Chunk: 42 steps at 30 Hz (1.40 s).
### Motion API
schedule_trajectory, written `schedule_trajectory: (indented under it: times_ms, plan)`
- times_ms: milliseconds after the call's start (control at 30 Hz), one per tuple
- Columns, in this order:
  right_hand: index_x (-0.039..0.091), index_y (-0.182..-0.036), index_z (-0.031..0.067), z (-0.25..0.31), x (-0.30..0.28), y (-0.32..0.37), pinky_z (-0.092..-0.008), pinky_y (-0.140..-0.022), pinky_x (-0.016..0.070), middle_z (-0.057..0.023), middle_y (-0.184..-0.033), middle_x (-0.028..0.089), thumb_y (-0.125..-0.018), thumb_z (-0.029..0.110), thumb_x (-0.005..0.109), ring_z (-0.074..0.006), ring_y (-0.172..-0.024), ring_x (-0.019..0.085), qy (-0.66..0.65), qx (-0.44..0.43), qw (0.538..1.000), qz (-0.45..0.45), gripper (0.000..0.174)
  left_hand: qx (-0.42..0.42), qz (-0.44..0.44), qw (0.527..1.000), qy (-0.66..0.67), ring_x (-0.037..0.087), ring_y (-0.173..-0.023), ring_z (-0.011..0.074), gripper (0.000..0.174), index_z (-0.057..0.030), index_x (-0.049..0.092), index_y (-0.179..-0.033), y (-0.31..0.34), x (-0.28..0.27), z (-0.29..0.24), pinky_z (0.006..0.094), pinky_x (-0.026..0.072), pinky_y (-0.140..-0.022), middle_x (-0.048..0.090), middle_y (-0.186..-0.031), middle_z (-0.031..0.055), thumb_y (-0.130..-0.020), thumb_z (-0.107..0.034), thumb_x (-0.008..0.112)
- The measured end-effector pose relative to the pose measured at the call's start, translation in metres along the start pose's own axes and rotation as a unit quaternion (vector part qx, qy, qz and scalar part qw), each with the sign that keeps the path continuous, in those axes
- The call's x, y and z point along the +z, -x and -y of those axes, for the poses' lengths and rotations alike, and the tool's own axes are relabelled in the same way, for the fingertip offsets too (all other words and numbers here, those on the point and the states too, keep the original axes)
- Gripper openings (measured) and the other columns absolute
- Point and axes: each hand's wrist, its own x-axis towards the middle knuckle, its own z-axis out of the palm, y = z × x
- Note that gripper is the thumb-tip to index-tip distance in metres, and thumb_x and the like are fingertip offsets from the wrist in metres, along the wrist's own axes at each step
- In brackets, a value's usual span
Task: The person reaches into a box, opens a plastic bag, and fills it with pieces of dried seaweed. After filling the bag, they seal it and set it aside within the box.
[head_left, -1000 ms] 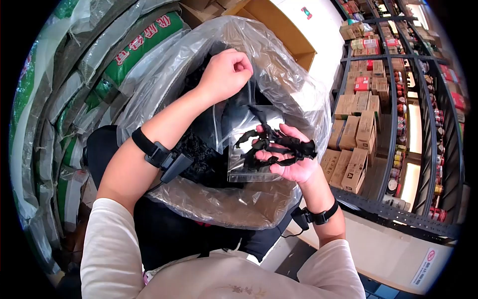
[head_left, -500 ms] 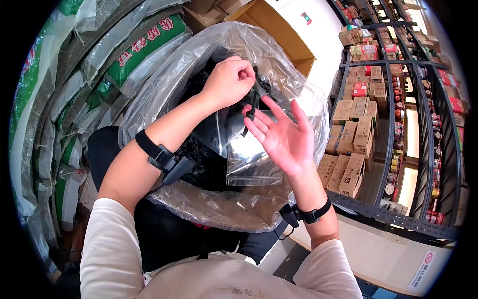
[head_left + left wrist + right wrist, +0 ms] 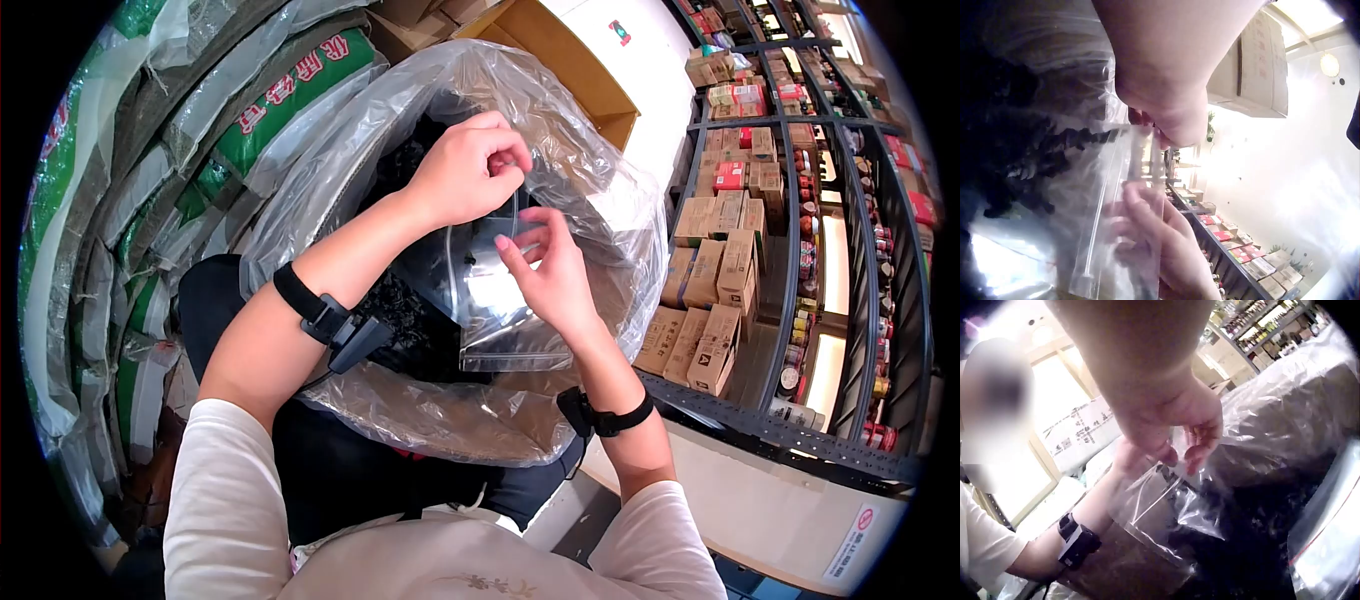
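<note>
My left hand (image 3: 470, 170), fingers curled, pinches the top of a clear zip bag (image 3: 1100, 212) that hangs below it. Thumb and fingers parted, my right hand (image 3: 555, 275) is bent beside the bag's mouth; in the left wrist view its fingers show through the clear plastic. Dark, crinkled dried strips (image 3: 1072, 144) show at the bag in that view. Under both hands a large sack lined with clear plastic (image 3: 440, 420) holds a heap of black dried pieces (image 3: 400, 325). Another clear zip bag (image 3: 510, 340) lies on the heap, shining with reflected light.
Stacked green and white sacks (image 3: 290, 90) line the left side. An open cardboard box (image 3: 570, 75) stands behind the plastic liner. On the right, dark metal shelves (image 3: 780, 200) carry small cartons (image 3: 715, 345) and jars. Both forearms wear black strapped cameras (image 3: 605, 415).
The dark strips have left my right palm, moving toward the bag at my left hand. My right hand has turned from palm up to sideways with bent fingers; my left stays near its place.
</note>
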Motion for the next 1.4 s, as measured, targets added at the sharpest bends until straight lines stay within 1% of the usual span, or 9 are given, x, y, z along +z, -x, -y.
schedule_trajectory:
  times_ms: [167, 367, 433, 733, 900, 967, 1100, 1267, 1400]
  plan:
    - [0.061, -0.109, 0.0011, -0.007, -0.026, 0.0, -0.0204, -0.052, 0.0451, -0.0038, -0.078, 0.066, -0.094, 0.012, 0.062, -0.007, -0.065, 0.059, -0.196, 0.034, 0.979, -0.035, 0.019, -0.044, -0.114, 0.992, 0.019, 0.058, -0.084, 0.014, 0.022, -0.0021, 0.063, -0.105, -0.005, 0.0, 0.002, 0.0268, 0.0473, -0.075, 0.062, -0.097, 0.0078, -0.094, -0.02, 0.059]
    - [0.067, -0.098, 0.0005, -0.034, -0.041, -0.007, -0.0228, -0.06, 0.0476, -0.0039, -0.076, 0.067, -0.094, 0.013, 0.063, -0.0088, -0.066, 0.06, -0.091, -0.026, 0.986, -0.139, 0.014, -0.145, -0.08, 0.986, -0.021, 0.06, -0.106, 0.0282, 0.041, -0.0003, 0.062, -0.113, -0.006, 0.001, 0.013, 0.0344, 0.0438, -0.094, 0.064, -0.116, 0.0139, -0.1, -0.036, 0.046]
    - [0.067, -0.099, -0.0003, -0.032, -0.052, -0.008, -0.0245, -0.064, 0.0493, -0.0056, -0.075, 0.067, -0.093, 0.012, 0.064, -0.0101, -0.067, 0.062, 0.033, 0.029, 0.997, -0.06, 0.014, -0.14, -0.001, 0.99, -0.029, 0.056, -0.116, 0.0308, 0.046, -0.0008, 0.06, -0.119, -0.003, 0.006, 0.013, 0.036, 0.0401, -0.101, 0.062, -0.118, 0.0171, -0.102, -0.038, 0.04]
    - [0.069, -0.101, 0.0001, -0.026, -0.06, -0.008, -0.0262, -0.066, 0.0502, -0.0074, -0.076, 0.069, -0.091, 0.015, 0.066, -0.012, -0.07, 0.064, 0.064, -0.016, 0.987, -0.143, 0.017, -0.078, 0.095, 0.991, -0.055, 0.055, -0.12, 0.0304, 0.056, -0.0021, 0.061, -0.121, 0.001, 0.006, 0.002, 0.0393, 0.0421, -0.101, 0.06, -0.126, 0.0183, -0.095, -0.051, 0.052]
    - [0.066, -0.112, 0.0014, -0.047, -0.062, -0.017, -0.0254, -0.066, 0.0494, -0.0081, -0.084, 0.07, -0.093, 0.017, 0.065, -0.0124, -0.074, 0.063, 0.056, -0.002, 0.995, -0.085, 0.025, -0.076, 0.113, 0.99, -0.034, 0.066, -0.096, 0.0276, 0.034, -0.0004, 0.064, -0.107, 0.001, 0.006, 0.02, 0.0368, 0.0506, -0.086, 0.069, -0.1, 0.0155, -0.091, -0.03, 0.064]
    - [0.058, -0.124, 0.0014, -0.054, -0.061, -0.01, -0.0251, -0.066, 0.0503, -0.0084, -0.096, 0.069, -0.093, 0.017, 0.065, -0.013, -0.081, 0.063, -0.156, -0.002, 0.985, -0.075, 0.035, -0.093, 0.113, 0.988, -0.04, 0.068, -0.088, 0.026, 0.025, -0.0001, 0.064, -0.1, 0.001, 0.004, 0.023, 0.036, 0.0521, -0.08, 0.07, -0.093, 0.0146, -0.091, -0.024, 0.065]
    - [0.051, -0.13, -0.0006, -0.08, -0.065, 0.015, -0.0254, -0.067, 0.0521, -0.0083, -0.105, 0.066, -0.091, 0.012, 0.065, -0.0142, -0.085, 0.063, -0.257, 0.073, 0.956, -0.124, 0.043, -0.129, 0.013, 0.987, -0.096, 0.067, -0.078, 0.0257, 0.017, -0.0008, 0.064, -0.094, -0.001, 0.003, 0.024, 0.0361, 0.0513, -0.072, 0.069, -0.084, 0.0139, -0.09, -0.017, 0.063]
    - [0.054, -0.13, 0.0009, -0.094, -0.032, 0.049, -0.0281, -0.071, 0.053, -0.0158, -0.11, 0.068, -0.086, 0.015, 0.071, -0.0123, -0.084, 0.067, -0.004, 0.055, 0.992, 0.114, 0.049, -0.148, -0.04, 0.979, -0.136, 0.067, -0.078, 0.0277, 0.017, -0.0018, 0.064, -0.094, -0.002, 0.002, 0.018, 0.0367, 0.0517, -0.071, 0.069, -0.085, 0.0134, -0.09, -0.019, 0.063]
    - [0.065, -0.113, -0.0025, -0.095, -0.016, 0.033, -0.0252, -0.064, 0.0497, -0.0085, -0.095, 0.07, -0.087, 0.016, 0.073, -0.0112, -0.078, 0.066, 0.051, 0.039, 0.998, -0.002, 0.033, -0.105, -0.014, 0.986, -0.132, 0.068, -0.076, 0.0268, 0.018, -0.0024, 0.065, -0.095, -0.001, 0.001, 0.021, 0.036, 0.0518, -0.07, 0.069, -0.085, 0.013, -0.09, -0.02, 0.064]
